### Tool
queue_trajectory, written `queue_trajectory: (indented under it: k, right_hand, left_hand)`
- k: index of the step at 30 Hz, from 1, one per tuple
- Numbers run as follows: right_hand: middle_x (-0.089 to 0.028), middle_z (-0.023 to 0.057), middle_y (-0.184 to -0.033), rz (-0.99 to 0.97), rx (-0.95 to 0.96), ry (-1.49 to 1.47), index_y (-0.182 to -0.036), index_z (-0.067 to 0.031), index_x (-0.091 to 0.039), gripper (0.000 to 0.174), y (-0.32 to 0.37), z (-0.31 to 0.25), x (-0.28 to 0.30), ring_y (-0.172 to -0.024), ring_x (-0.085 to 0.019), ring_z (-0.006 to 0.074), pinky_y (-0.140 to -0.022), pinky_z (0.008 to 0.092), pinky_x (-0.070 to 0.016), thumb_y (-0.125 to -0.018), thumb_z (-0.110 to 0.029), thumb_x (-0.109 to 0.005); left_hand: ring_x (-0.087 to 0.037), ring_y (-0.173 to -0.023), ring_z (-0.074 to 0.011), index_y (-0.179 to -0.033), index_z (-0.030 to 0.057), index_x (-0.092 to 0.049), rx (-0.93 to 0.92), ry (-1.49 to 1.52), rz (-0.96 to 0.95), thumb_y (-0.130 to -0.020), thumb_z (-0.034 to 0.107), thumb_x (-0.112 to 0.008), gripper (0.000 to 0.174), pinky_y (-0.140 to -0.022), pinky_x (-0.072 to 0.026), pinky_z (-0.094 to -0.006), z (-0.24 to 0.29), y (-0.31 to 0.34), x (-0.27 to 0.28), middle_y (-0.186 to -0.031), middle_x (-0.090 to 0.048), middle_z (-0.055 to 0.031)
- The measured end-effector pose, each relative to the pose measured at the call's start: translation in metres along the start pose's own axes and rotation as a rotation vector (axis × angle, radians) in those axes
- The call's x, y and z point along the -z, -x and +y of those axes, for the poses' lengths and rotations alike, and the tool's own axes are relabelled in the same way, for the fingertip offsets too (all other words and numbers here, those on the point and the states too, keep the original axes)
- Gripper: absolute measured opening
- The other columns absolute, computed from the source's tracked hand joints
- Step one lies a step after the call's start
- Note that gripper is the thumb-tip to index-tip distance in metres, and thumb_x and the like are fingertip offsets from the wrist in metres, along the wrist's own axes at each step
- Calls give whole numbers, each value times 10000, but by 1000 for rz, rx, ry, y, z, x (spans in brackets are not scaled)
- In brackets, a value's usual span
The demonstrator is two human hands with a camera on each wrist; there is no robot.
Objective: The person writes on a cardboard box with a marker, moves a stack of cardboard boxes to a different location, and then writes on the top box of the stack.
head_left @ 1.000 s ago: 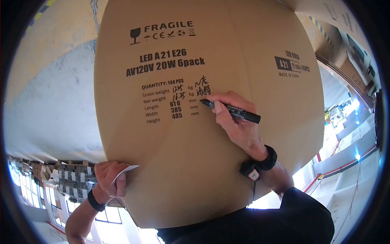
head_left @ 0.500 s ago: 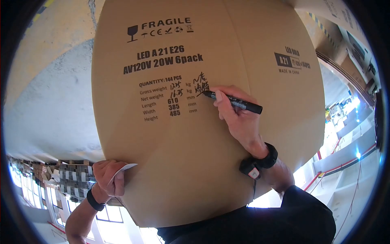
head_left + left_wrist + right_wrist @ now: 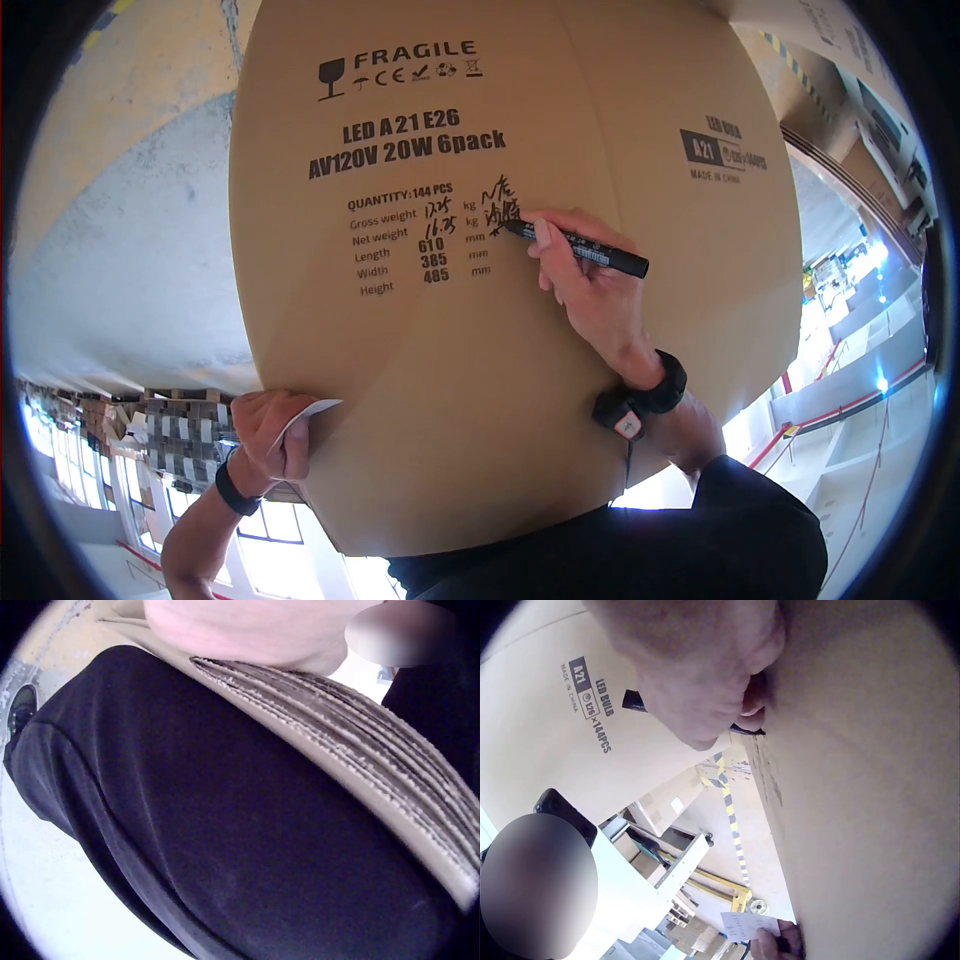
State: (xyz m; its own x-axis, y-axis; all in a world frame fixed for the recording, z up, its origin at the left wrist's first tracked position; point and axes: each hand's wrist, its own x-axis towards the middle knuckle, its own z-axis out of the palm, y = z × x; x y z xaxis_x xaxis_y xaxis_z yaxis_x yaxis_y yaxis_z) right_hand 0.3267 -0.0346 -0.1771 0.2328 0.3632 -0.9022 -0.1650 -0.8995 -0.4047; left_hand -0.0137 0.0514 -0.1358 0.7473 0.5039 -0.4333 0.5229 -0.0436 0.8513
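Observation:
A stack of flat printed cardboard cartons leans toward the person's body, its layered corrugated edges showing in the left wrist view. My right hand pinches a black marker pen between thumb and fingers. The pen's tip is at the top carton's surface, just under handwritten characters beside the printed weight lines. At the carton's lower left edge, my left hand curls with a white paper slip in its grip. Writing on the slip shows in the right wrist view.
Stacked goods stand on the left, behind the left hand. Another printed carton surface rises at the upper right. Yellow and black tape marks the floor. A dark-clothed leg is beside the carton stack.
The marker's tip has moved slightly right, and short new strokes have appeared under the handwritten characters. My left hand keeps its place at the edge with the paper slip.

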Motion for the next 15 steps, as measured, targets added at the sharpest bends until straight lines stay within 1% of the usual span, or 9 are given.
queue_trajectory:
  k: [1, 3, 4, 7, 9, 10, 12, 13, 15]
  right_hand:
    - [-603, 11, -773, -1, -42, -13, -1037, 14, -692, 148, 1, -2, 0, -687, -505, 55, -592, 224, -418, -934, -78, -640]
    - [-604, 13, -769, -26, 97, 86, -1030, 14, -695, 145, 0, 5, 2, -685, -509, 60, -592, 223, -419, -929, -80, -648]
    - [-605, 14, -767, -40, 166, 135, -1026, 13, -696, 144, -1, 7, 2, -684, -511, 62, -593, 223, -419, -926, -81, -652]
    - [-612, 22, -767, -63, 140, 121, -1006, 13, -702, 131, 1, 5, 2, -684, -516, 69, -598, 224, -422, -915, -71, -660]
    - [-617, 29, -768, -13, 12, 28, -994, 14, -704, 123, 2, -1, 1, -680, -516, 75, -596, 228, -422, -909, -64, -663]
    - [-620, 32, -769, 11, -52, -21, -988, 14, -705, 119, 3, -3, 0, -678, -516, 78, -595, 231, -422, -905, -61, -664]
    - [-614, 27, -766, -33, 84, 116, -993, 16, -702, 121, 3, 1, 2, -674, -512, 71, -590, 229, -420, -909, -61, -660]
    - [-612, 24, -764, -55, 153, 187, -996, 17, -700, 123, 2, 3, 3, -671, -509, 67, -587, 229, -419, -911, -61, -658]
    - [-604, 18, -757, -6, 86, 95, -994, 21, -698, 123, 3, 4, 2, -669, -503, 58, -576, 226, -412, -915, -62, -652]
  left_hand:
    - [-535, -420, -204, -817, 10, -633, 25, 26, -17, -821, 57, -522, 120, -450, -420, -294, 0, 3, 1, -569, -576, -75]
    - [-539, -422, -205, -820, 8, -635, 71, 75, -46, -817, 54, -524, 120, -449, -421, -290, -2, 7, 3, -571, -580, -78]
    - [-537, -421, -204, -819, 7, -634, 60, 64, -42, -815, 51, -523, 119, -444, -417, -292, -2, 6, 3, -568, -577, -78]
    - [-534, -418, -201, -816, 6, -632, 31, 37, -38, -811, 44, -522, 116, -433, -408, -295, 0, 3, 2, -562, -570, -77]
    - [-533, -418, -199, -816, 6, -630, 4, 21, -33, -811, 40, -521, 114, -429, -404, -297, -1, 0, 3, -561, -567, -77]
    - [-532, -418, -199, -816, 5, -630, 26, 34, -53, -814, 41, -521, 114, -429, -403, -297, -1, 2, 4, -561, -566, -76]
    - [-530, -417, -198, -815, 5, -628, 68, 52, -88, -819, 43, -522, 113, -429, -401, -296, -3, 9, 6, -560, -565, -76]
    - [-528, -416, -199, -816, 6, -629, 50, 43, -72, -821, 45, -523, 113, -429, -401, -296, -3, 6, 6, -561, -565, -76]
    - [-526, -415, -200, -818, 8, -629, 16, 37, -52, -825, 48, -524, 113, -428, -403, -297, 1, -2, 5, -561, -565, -76]
